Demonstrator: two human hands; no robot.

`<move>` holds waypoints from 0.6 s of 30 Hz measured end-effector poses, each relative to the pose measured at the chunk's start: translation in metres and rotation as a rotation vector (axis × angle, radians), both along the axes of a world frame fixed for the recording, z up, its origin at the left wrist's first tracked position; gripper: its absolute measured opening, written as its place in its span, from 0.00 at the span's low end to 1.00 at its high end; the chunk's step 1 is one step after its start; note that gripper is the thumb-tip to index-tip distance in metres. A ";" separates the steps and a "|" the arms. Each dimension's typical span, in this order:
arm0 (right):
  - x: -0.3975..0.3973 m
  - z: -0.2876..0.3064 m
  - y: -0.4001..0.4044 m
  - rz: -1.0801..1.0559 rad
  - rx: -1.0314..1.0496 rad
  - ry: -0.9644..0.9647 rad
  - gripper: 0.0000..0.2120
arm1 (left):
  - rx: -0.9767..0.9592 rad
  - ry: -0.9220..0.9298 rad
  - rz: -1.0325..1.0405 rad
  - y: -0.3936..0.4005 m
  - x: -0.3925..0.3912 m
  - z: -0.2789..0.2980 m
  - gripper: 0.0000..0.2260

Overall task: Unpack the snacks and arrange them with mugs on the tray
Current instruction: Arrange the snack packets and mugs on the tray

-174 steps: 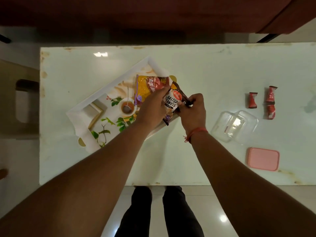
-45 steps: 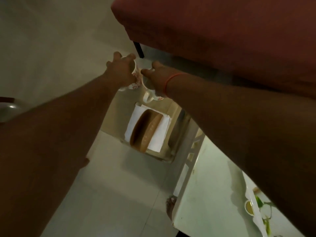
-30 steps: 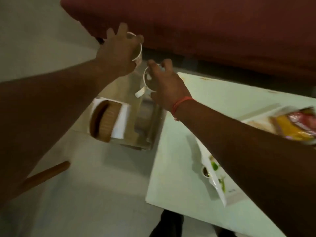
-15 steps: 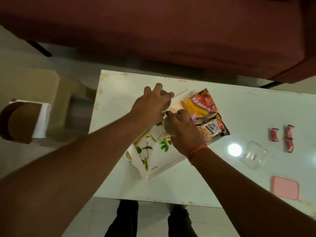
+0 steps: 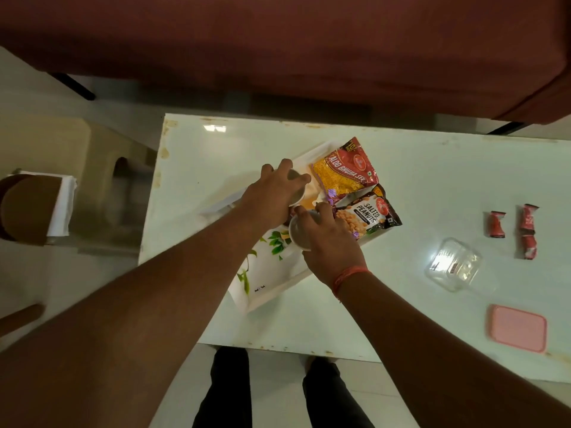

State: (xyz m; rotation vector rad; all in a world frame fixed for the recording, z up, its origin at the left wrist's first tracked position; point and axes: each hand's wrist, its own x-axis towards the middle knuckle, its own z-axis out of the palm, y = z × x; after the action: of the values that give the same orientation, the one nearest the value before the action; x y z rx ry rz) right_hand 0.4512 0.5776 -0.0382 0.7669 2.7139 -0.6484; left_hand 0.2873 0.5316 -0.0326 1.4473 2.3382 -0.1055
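A white tray (image 5: pixel 262 288) printed with green leaves lies at an angle on the white table. At its far end rest a yellow-and-red sev packet (image 5: pixel 343 174) and a salted peanuts packet (image 5: pixel 367 216). My left hand (image 5: pixel 272 193) grips one white mug (image 5: pixel 299 197) from above, over the tray's middle. My right hand (image 5: pixel 330 242) grips a second white mug (image 5: pixel 298 233) by its rim just in front of the first. Both mugs are mostly hidden under my fingers; whether they touch the tray I cannot tell.
Three red wrapped sweets (image 5: pixel 497 223) lie at the table's right. A clear plastic box (image 5: pixel 452 264) and its pink lid (image 5: pixel 517 327) sit nearer the front right. A beige stool (image 5: pixel 102 180) stands left of the table, a dark red sofa (image 5: pixel 309 47) behind it.
I picked up two mugs from the stool on the left and carried them over to the tray; both hands now hold them low over its middle.
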 end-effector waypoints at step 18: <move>0.002 0.000 -0.003 0.005 0.040 -0.049 0.43 | 0.174 -0.178 0.277 -0.024 -0.015 0.019 0.44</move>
State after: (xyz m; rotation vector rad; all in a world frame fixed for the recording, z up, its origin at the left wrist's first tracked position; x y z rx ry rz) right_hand 0.4534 0.5745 -0.0387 0.7749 2.6911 -0.5688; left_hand 0.2722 0.5074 -0.0141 1.1381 2.4174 0.2969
